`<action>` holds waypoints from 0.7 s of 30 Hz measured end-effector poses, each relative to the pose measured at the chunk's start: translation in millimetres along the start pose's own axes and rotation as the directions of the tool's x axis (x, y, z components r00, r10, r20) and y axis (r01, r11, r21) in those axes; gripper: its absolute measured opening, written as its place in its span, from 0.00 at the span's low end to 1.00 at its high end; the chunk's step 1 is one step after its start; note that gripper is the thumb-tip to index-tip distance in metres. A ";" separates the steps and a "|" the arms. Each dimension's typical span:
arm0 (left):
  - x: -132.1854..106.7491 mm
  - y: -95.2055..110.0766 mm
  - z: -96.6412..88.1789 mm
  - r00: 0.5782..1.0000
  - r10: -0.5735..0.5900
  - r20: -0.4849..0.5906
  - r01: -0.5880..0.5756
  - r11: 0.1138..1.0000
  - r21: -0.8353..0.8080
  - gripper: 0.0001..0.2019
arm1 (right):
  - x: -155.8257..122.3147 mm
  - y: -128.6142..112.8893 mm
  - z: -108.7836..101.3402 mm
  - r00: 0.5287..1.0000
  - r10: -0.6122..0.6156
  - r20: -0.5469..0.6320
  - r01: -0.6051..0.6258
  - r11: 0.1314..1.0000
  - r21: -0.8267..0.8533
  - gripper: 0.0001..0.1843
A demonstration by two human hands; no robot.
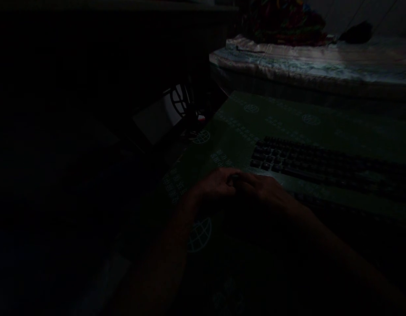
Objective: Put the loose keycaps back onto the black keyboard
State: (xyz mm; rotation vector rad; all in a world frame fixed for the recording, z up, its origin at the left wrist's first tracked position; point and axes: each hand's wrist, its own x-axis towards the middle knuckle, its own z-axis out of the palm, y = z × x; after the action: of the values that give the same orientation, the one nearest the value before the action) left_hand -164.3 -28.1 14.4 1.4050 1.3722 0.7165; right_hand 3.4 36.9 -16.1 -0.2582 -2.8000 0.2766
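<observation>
The scene is very dark. My left hand [216, 184] and my right hand [264, 186] meet fingertip to fingertip on a green sheet [288, 127] printed with white globe marks. Their fingers are curled together around something small between them that I cannot make out. A black keyboard [321, 162] lies on the green sheet just beyond and to the right of my right hand.
A bed with a pale patterned cover [315, 61] runs across the back right, with colourful cloth [285, 22] piled on it. A pale sheet with a dark globe mark [170, 109] lies to the left of the green sheet. The left side is black.
</observation>
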 end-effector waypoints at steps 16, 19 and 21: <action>-1.7 0.2 0.0 0.971 -0.140 -0.196 0.040 0.896 -0.441 0.12 | -0.9 1.8 -11.0 0.906 0.193 -0.377 -0.094 0.959 0.266 0.12; 0.3 -2.5 2.1 0.982 -0.114 -0.151 0.017 0.847 -0.531 0.12 | -0.8 -1.8 -12.8 0.916 0.224 -0.334 -0.142 0.957 0.253 0.12; 0.7 -2.6 2.1 0.986 -0.099 -0.134 0.002 0.810 -0.587 0.11 | -0.3 -4.7 -14.1 0.909 0.262 -0.323 -0.166 0.941 0.294 0.12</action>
State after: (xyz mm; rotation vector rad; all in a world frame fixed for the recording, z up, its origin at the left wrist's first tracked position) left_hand -163.2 -28.4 11.2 0.8250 1.1565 1.1241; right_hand 7.6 34.5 -2.0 -0.5026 -2.3422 0.5828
